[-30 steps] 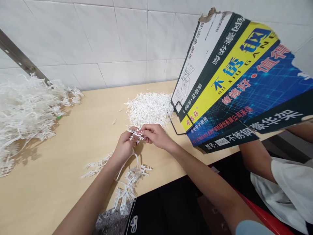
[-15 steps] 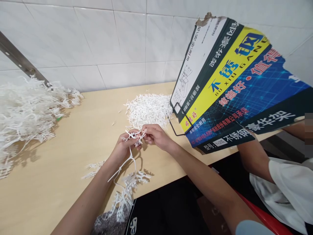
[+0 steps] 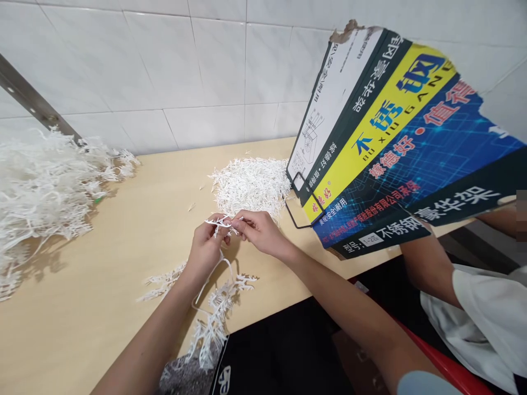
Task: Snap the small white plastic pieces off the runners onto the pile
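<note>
My left hand [image 3: 208, 244] is closed on a white branched plastic strand [image 3: 219, 223], whose thin stem hangs below the fingers. Pinched on the right part of the same strand is my right hand [image 3: 257, 230], close beside the left. Just behind both hands lies a heap of small white pieces [image 3: 251, 184]. More white branched strands [image 3: 212, 323] trail over the table's front edge below my hands, and a few white sprigs [image 3: 164, 282] lie beside my left forearm.
A large pile of white strands [image 3: 45, 186] covers the table's left side. On the right a printed cardboard sheet [image 3: 370, 142] leans by a black wire stand [image 3: 298, 225]. Behind it show a person's arm [image 3: 430, 263] and white sleeve [image 3: 489, 318]. A tiled wall [image 3: 214, 66] stands behind.
My hands have turned a little and drawn slightly closer together on the strand. The stem hanging from my left hand has shifted, and the trailing strands below have moved slightly.
</note>
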A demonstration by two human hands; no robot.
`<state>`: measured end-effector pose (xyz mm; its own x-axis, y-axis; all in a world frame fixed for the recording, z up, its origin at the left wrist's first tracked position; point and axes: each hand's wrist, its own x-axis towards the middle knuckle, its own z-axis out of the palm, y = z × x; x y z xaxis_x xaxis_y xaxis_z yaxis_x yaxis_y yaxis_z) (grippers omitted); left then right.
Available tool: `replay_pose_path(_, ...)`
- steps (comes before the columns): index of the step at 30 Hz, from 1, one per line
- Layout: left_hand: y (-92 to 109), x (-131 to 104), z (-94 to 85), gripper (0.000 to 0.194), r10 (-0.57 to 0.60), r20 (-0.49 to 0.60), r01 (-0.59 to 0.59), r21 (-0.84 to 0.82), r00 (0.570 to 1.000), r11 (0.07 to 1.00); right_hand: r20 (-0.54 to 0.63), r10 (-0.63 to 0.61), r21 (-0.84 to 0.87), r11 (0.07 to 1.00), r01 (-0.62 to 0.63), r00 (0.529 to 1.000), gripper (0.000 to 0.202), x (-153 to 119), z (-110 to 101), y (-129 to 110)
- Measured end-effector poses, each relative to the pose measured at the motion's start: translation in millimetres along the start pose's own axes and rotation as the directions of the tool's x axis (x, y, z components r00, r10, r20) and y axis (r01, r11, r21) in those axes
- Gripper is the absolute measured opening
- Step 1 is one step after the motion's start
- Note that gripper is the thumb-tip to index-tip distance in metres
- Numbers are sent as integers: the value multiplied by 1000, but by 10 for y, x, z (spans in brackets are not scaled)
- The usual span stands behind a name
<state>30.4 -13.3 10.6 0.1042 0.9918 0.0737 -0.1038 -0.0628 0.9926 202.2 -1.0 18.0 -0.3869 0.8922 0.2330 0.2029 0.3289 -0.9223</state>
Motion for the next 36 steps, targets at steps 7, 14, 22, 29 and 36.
replay_pose_path(7, 136, -45, -19, 25, -190, 242, 268, -346, 951, 899, 209, -27, 334, 942, -46, 977, 28, -27, -49, 22)
replay_pose_path(14, 113, -17, 9, 24, -136, 114, 163, -289, 984, 943, 43, -12, 336, 942, -3, 999, 22, 31, -60, 71)
replay_pose_path(22, 7, -13, 32, 24, 51, -149, -39, 82, 988, 996, -37, -22, -207, 978, 14, 999, 24, -3, -36, 2)
replay_pose_path(29, 69, -1, 38, 26, -97, -37, 89, -172, 995, 981, 40, -67, -86, 994, 70, 997, 35, -2, -17, 13)
replay_pose_path(36, 74, -41, 32, 24, -148, 218, 229, -414, 965, 881, 142, -71, 274, 961, 30, 987, 32, -22, -16, 74)
